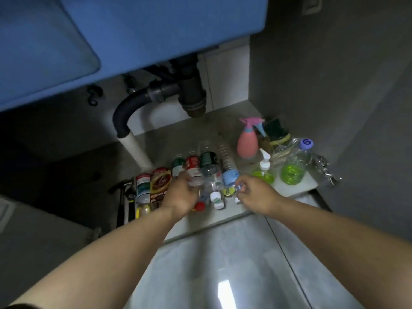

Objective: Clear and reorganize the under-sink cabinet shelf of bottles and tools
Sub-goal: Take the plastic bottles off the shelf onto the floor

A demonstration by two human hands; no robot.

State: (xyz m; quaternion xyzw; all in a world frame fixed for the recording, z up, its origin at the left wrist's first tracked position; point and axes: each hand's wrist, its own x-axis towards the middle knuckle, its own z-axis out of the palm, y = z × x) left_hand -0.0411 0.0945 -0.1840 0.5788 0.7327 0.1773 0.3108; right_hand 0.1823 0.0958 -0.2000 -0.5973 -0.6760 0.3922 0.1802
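The step in hand looks like the lining-up of the lying bottles along the front edge of the cabinet shelf point(236, 211). The left hand point(182, 195) has its fingers curled round the near end of the red-labelled bottle point(193, 166), which lies on its side in the middle of the row. The right hand point(254, 195) pinches the neck end of the blue-labelled bottle point(229, 175), just beside it; whether the thumb sits on the cap itself cannot be made out. Between the two lies a green-labelled bottle point(208, 159) with a white-capped neck point(217, 200) pointing at the front edge, and a red cap point(199, 206) shows under the left wrist. The next move probably calls for drawing or nudging both bottles so their necks sit level, without rolling the neighbours out of line, since they lie touching. Toward the left end of the shelf lie a brown-labelled container point(160, 181) and a jar point(142, 186), then a hammer point(121, 197) at the very edge. At the right end stand a pink spray bottle point(246, 141), a pump dispenser point(264, 172) and a purple-capped bottle point(294, 166), both holding green liquid, with a sponge point(276, 130) behind. The drain pipe point(191, 92) hangs above the back of the shelf and limits headroom for lifting anything tall.
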